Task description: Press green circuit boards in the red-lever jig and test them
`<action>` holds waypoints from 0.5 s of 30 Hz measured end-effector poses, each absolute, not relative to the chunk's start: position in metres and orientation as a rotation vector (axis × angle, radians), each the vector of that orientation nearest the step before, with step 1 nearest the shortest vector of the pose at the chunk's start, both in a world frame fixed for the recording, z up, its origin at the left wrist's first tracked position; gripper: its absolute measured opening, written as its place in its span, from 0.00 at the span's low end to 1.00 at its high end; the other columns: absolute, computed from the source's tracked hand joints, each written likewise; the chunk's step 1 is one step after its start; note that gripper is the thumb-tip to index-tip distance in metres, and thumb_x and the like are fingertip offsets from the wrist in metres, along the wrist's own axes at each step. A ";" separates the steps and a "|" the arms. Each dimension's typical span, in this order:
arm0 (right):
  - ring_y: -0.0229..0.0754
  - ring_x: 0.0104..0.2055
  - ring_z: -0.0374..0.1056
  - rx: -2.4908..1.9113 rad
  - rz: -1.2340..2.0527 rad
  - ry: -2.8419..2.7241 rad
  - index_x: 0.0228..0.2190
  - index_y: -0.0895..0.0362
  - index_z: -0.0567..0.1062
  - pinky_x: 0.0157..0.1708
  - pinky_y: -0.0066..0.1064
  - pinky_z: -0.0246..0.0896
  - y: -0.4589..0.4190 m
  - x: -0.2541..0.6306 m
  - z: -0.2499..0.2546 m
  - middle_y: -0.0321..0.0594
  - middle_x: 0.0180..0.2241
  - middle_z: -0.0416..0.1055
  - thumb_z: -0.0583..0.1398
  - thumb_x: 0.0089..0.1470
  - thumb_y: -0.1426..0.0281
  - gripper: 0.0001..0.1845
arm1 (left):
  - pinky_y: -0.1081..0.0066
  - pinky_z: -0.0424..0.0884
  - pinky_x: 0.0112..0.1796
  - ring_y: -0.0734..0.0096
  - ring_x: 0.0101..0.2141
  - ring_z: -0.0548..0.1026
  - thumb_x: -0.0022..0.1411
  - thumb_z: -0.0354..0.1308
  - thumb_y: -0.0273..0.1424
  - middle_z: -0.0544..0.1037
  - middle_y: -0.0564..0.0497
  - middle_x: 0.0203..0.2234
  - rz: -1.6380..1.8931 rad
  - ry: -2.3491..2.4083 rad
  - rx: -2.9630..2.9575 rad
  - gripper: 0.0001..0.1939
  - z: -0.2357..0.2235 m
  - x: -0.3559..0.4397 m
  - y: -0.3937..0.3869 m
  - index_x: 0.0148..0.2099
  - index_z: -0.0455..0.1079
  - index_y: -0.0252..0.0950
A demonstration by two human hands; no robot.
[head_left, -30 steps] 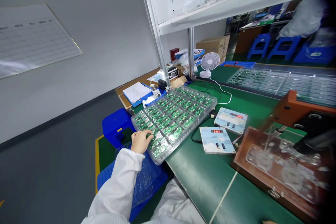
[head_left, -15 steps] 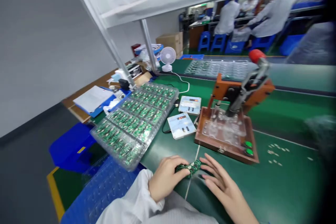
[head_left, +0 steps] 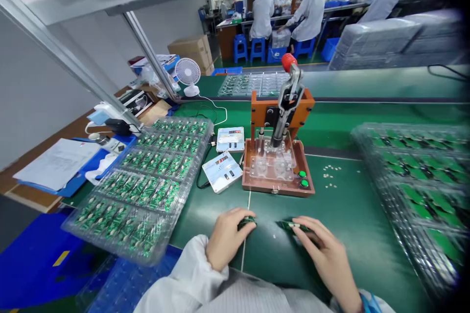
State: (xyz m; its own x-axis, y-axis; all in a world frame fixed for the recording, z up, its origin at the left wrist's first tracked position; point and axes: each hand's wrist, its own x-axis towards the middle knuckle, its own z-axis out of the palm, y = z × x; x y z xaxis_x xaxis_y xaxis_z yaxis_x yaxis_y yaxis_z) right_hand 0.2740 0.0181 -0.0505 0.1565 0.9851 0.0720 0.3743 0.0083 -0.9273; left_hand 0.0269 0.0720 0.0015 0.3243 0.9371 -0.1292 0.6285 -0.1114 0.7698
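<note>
Near edge of green bench mat: left hand closed over small green circuit board, right hand gripping second board, long axis left-right. Boards apart, orange toggle press directly far of both.

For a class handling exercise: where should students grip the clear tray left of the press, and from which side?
Probably the near rim of the clear tray, coming from the person's side: that corner juts past the green bench over the blue bin, so fingers fit underneath, and the rim is clear of the boards.
</note>
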 end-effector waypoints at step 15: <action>0.50 0.58 0.72 -1.392 0.497 -2.038 0.53 0.47 0.75 0.56 0.44 0.73 0.015 0.271 -0.056 0.40 0.55 0.76 0.59 0.68 0.61 0.15 | 0.53 0.73 0.55 0.53 0.54 0.73 0.64 0.68 0.42 0.77 0.45 0.57 0.719 1.109 2.303 0.29 -0.027 0.052 0.055 0.62 0.69 0.36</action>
